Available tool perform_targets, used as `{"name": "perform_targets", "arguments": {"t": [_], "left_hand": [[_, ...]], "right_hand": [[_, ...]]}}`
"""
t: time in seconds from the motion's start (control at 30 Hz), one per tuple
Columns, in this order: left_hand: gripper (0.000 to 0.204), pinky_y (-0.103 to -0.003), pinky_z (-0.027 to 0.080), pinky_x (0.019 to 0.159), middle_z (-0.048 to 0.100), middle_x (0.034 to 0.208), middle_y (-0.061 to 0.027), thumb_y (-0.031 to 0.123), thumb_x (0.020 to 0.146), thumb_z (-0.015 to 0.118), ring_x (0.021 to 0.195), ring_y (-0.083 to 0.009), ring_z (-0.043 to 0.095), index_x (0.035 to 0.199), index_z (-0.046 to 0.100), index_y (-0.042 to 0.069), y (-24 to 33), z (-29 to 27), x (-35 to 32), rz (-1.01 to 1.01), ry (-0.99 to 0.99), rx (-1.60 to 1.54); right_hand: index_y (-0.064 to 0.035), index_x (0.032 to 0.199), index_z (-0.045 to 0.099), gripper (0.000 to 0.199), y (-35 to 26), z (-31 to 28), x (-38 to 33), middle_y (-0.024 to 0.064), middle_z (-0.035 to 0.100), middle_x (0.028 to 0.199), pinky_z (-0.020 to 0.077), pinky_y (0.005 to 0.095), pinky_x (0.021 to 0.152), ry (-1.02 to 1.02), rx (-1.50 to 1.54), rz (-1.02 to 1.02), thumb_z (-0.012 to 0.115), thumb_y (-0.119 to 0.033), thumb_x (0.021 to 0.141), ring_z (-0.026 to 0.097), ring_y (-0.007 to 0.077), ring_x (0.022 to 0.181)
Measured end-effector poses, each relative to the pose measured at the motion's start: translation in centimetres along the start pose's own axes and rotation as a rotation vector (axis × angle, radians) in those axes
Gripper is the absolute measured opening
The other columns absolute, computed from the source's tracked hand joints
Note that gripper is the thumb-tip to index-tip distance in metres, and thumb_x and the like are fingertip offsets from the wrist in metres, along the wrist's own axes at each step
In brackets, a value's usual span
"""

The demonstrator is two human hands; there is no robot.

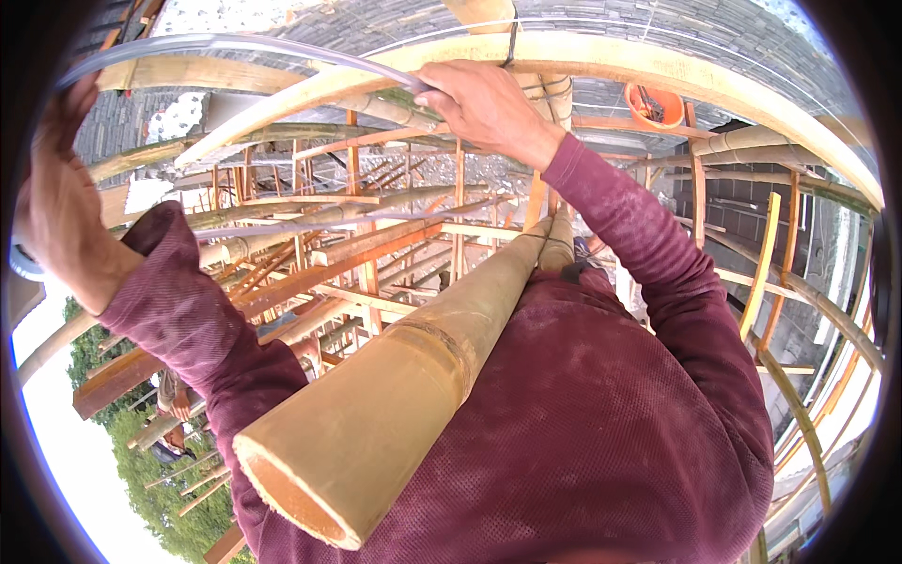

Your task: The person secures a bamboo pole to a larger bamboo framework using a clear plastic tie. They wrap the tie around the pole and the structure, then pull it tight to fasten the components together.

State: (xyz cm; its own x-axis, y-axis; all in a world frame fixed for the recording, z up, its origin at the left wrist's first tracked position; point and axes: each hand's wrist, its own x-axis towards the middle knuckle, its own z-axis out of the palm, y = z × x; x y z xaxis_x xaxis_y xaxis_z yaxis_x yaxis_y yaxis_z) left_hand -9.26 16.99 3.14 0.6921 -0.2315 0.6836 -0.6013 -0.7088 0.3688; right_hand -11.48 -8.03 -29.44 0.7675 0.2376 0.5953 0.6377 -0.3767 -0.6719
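A clear flexible hose (pixel 235 42) arches between my two hands. My right hand (pixel 489 108) is closed round one end of it, thumb pressed on top, just in front of a pale wooden beam. At the far left my left hand (pixel 66 197) is raised and slightly blurred, its fingers curled at the other visible stretch of hose. A thick bamboo pole (pixel 376 414) slants up between my arms, its cut hollow end towards me. Black ties bind its far part to another pole.
A long curved-looking timber beam (pixel 601 58) crosses ahead, tied to the bamboo. An orange bucket (pixel 655 105) holding dark items hangs or stands to the right. Grey stone-clad wall (pixel 733 56) rises behind. Below lies a lattice of timber and bamboo scaffolding (pixel 366 244); another person's arm (pixel 178 399) shows lower left.
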Motion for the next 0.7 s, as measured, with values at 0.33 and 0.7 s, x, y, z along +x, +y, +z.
{"name": "perform_targets", "arguments": {"t": [0.33,0.7], "left_hand": [[0.023,-0.031,0.060,0.075,0.071,0.092,-0.0162,0.017,0.093,0.066,0.080,-0.0237,0.072,0.102,0.069,-0.004,4.1,10.6,-2.1,0.003,-0.075,-0.281],[0.020,-0.030,0.055,0.081,0.071,0.090,-0.0078,0.021,0.092,0.067,0.084,-0.0154,0.068,0.099,0.070,0.002,1.6,16.7,-3.2,0.003,-0.314,-0.297]], "right_hand": [[-0.0087,0.094,0.068,0.015,0.0,0.3,-1.6,0.0016,0.059,0.103,0.0443,0.0387,0.080,0.296,-0.378,0.066,0.069,-0.018,0.083,0.053,0.0221,0.099],[-0.0119,0.092,0.071,0.015,2.3,0.5,-2.1,-0.0024,0.063,0.101,0.0336,0.0393,0.091,0.428,-0.370,0.041,0.070,-0.025,0.084,0.053,0.0193,0.107]]}}
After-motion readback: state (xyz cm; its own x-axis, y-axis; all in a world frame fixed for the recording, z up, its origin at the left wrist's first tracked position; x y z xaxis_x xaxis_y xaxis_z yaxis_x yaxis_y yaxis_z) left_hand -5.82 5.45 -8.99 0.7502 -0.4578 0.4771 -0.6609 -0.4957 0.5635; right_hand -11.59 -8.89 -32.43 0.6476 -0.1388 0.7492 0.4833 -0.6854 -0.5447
